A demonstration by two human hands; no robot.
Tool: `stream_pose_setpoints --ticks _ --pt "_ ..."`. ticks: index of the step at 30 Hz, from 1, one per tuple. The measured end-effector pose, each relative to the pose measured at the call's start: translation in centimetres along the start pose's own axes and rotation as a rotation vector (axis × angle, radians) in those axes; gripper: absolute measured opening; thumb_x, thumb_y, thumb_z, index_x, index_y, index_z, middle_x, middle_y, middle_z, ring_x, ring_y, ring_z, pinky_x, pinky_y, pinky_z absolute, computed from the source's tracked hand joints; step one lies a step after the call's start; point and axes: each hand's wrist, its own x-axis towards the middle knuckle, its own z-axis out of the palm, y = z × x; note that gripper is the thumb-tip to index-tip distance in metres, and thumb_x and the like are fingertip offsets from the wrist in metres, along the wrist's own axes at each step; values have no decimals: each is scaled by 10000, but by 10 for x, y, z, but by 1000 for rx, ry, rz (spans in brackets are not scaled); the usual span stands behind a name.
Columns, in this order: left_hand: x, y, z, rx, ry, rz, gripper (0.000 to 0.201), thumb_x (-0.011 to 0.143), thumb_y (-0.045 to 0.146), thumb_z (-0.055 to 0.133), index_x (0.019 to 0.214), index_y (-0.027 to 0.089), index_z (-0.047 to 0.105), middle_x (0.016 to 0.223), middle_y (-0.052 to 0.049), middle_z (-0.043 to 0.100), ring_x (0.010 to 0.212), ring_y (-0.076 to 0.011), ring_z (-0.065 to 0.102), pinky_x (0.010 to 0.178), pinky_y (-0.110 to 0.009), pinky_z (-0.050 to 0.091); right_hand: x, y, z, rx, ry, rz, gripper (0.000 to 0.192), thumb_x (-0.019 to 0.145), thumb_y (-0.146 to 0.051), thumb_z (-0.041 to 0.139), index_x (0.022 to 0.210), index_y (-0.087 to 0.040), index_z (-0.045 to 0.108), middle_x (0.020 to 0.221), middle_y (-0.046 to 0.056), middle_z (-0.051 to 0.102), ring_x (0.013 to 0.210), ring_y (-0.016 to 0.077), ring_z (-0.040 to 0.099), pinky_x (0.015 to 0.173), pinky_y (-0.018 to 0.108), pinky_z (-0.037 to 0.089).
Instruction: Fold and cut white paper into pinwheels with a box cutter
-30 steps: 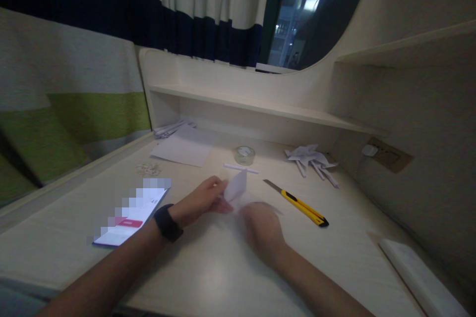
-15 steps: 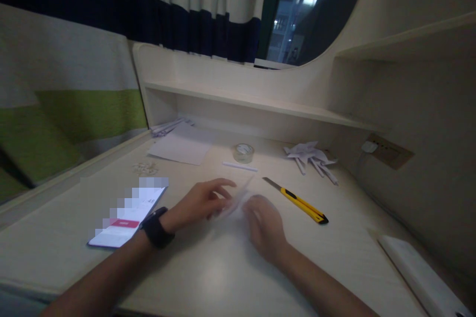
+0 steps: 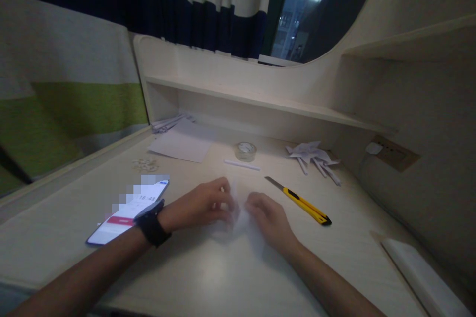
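both hands pinch one small piece of white paper point(image 3: 238, 218) flat on the desk point(image 3: 208, 277). left hand point(image 3: 203, 204) — fingers closed on the paper's left edge, black wristband point(image 3: 150, 228) on the wrist. right hand point(image 3: 269, 215) — fingers closed on the right edge. a lit phone point(image 3: 126, 210) lies left of the grip; a yellow utility knife point(image 3: 303, 202) lies right of it. beyond the grip: a white stick point(image 3: 241, 164), then a tape roll point(image 3: 245, 150).
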Motion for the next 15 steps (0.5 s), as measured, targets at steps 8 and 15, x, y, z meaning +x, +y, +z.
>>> stream_pose_setpoints --ticks 8,15 --pt "13 -1 5 8 -59 23 183 842 343 583 783 186 656 777 -20 621 716 -147 564 657 -246 392 10 15 -23 264 -317 250 274 704 -402 726 741 -146 634 697 13 643 616 117 582 585 236 478" --pt "19 -1 5 -8 -169 -47 123 806 256 594 895 212 665 765 -8 690 689 -159 617 611 -243 389 15 16 -36 240 -446 273 241 718 -385 722 768 -155 671 723 16 673 642 123 610 645 263 504"
